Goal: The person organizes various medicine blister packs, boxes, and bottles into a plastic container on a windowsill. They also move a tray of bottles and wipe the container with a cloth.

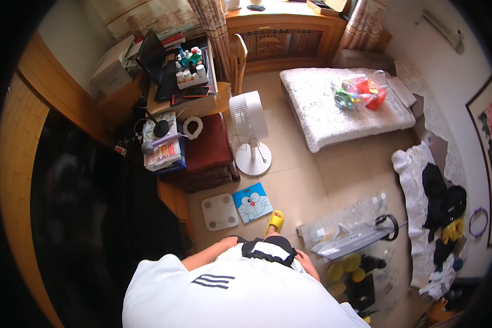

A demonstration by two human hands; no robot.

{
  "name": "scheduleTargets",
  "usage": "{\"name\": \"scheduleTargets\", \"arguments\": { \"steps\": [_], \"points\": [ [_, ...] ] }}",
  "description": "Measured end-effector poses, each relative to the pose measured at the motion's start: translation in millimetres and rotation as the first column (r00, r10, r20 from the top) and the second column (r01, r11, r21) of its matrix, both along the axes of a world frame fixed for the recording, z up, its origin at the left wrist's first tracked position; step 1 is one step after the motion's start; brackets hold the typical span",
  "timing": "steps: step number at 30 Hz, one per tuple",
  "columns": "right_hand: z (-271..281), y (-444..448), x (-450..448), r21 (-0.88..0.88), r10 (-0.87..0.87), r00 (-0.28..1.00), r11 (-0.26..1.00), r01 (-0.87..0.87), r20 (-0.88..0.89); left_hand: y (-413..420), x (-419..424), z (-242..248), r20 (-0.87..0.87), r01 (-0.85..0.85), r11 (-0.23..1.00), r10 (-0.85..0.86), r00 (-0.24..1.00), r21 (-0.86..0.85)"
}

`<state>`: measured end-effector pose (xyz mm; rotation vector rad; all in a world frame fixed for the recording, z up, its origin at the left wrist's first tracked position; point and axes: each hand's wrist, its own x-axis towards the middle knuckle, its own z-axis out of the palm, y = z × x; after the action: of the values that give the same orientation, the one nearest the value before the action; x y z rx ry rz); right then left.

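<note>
My left hand hangs low beside my dark shorts, its fingers mostly hidden. Against the other hip rests my right hand, next to the black waist strap with a buckle; whether it grips anything is hidden. Ahead of my feet, a white body scale and a blue cartoon-face scale lie side by side on the tiled floor. One yellow slipper shows on my foot, just right of the blue scale.
A white pedestal fan stands ahead beside a dark red stool. To the right, a glass table holds a monitor and headphones. Farther off, plastic bags lie on a covered daybed. A desk bears bottles.
</note>
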<state>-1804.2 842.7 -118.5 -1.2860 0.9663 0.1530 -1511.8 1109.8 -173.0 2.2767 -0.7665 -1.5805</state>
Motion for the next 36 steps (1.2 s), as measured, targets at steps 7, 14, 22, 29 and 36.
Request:
{"name": "scheduleTargets", "arguments": {
  "steps": [7,14,22,29,36],
  "points": [
    [28,-118,88,0.075,0.053,0.991,0.995,-0.063,0.123,-167,78,61,0.219,0.042,0.999,-0.045,0.975,0.018],
    [11,-202,123,-0.080,0.159,0.974,0.982,-0.174,-0.163,-299,149,101,0.214,0.021,0.973,0.030,0.976,-0.231],
    [16,-304,221,-0.127,0.165,0.958,0.972,-0.199,-0.235,-420,257,124,0.174,-0.084,0.830,0.213,0.961,-0.551],
    [22,-416,356,-0.318,0.240,0.921,0.886,-0.336,-0.306,-500,391,147,-0.166,-0.547,0.603,0.570,0.805,-0.581],
    [42,-528,486,-0.415,0.359,0.852,0.757,-0.505,-0.381,-508,481,197,-0.354,-0.722,0.433,0.661,0.661,-0.540]
  ]
}}
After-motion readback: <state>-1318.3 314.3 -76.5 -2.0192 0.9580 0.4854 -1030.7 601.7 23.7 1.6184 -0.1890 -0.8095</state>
